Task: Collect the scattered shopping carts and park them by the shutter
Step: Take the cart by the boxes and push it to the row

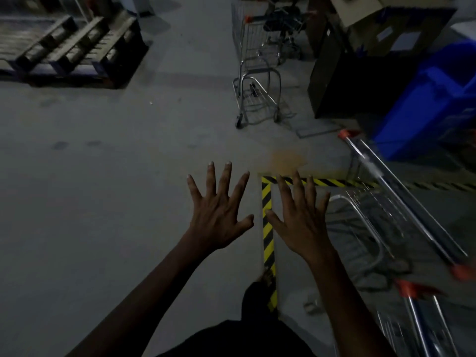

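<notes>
Standing loose ahead, a wire shopping cart (253, 81) with an orange-tipped handle sits on the concrete floor (103, 176), near a dark cabinet (332, 73). More cart wire shows behind it, too dim to sort out. Two more carts are close on the right: a blurred nearer cart (401, 202) just past the corner of the yellow-and-black hazard tape (268, 228), and a third cart (422, 318) at the lower right edge, of which only the handle end shows. No shutter is in view, so whether the two right-hand carts count as parked cannot be told. The one ahead looks uncollected, so the job seems partway at best, with at least that cart left to fetch.

The left hand (219, 215) and right hand (301, 222) are both held out in front, palms down, fingers spread wide and straight. Neither holds or touches anything, and the right hand is near the blurred cart but apart from it.

Further out, stacked wooden pallets (77, 47) lie at the upper left. A blue bin (432, 99) and cardboard boxes (373, 21) crowd the upper right.
</notes>
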`<state>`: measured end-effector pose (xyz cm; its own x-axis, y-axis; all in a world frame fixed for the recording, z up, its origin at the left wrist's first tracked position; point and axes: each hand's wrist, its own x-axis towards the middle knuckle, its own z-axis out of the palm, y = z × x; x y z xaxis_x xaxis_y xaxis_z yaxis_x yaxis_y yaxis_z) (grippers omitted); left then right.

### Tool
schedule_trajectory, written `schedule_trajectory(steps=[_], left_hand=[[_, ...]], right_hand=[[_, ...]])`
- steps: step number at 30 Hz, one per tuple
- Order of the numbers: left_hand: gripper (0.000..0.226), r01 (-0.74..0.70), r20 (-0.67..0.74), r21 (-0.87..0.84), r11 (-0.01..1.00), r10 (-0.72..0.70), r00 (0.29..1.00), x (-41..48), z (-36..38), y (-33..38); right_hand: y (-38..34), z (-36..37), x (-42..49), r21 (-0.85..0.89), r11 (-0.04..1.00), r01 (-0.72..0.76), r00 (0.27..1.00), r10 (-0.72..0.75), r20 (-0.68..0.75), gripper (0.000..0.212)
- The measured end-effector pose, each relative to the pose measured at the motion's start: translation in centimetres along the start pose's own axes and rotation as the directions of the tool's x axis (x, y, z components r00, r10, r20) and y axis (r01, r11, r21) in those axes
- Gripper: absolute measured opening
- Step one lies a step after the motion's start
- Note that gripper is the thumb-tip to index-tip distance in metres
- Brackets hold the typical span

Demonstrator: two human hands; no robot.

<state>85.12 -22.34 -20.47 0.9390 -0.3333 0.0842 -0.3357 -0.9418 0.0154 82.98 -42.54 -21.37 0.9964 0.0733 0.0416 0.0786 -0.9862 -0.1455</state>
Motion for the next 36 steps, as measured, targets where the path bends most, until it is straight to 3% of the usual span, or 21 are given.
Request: schedule_trajectory(steps=[3,11,23,28,36], left_hand=[[0.090,0.046,0.050,-0.017,0.999,-0.045,0.998,7.2,-0.6,-0.6],[0.087,0.110,0.021,-0.086,0.990,-0.108,0.994,25.1,-0.3,-2.5],[0.091,-0.014,0.015,-0.213,0.977,0.018,1.000,52.8,4.8,-6.6],[0.094,-0.097,-0.020,-0.162,0.982,0.095,0.995,64.5,5.8,-8.3],[0.100,-0.051,0.046,-0.148,0.988,0.058,0.997,80.3,7.6,-8.6]], right_hand=[[2.6,-0.9,7.8,0.056,0.998,-0.007,1.000,0.007,0.011,0.078],[8.7,-2.5,25.7,0.061,0.997,0.047,0.999,-0.047,0.011,0.079],[15.7,-1.7,49.2,-0.045,0.997,-0.067,0.993,0.070,0.090,0.084],[19.4,-2.8,59.8,-0.049,0.992,-0.114,0.993,0.115,0.029,0.086],[27.4,-2.0,75.1,0.001,0.996,-0.090,0.996,0.090,0.003,0.087]])
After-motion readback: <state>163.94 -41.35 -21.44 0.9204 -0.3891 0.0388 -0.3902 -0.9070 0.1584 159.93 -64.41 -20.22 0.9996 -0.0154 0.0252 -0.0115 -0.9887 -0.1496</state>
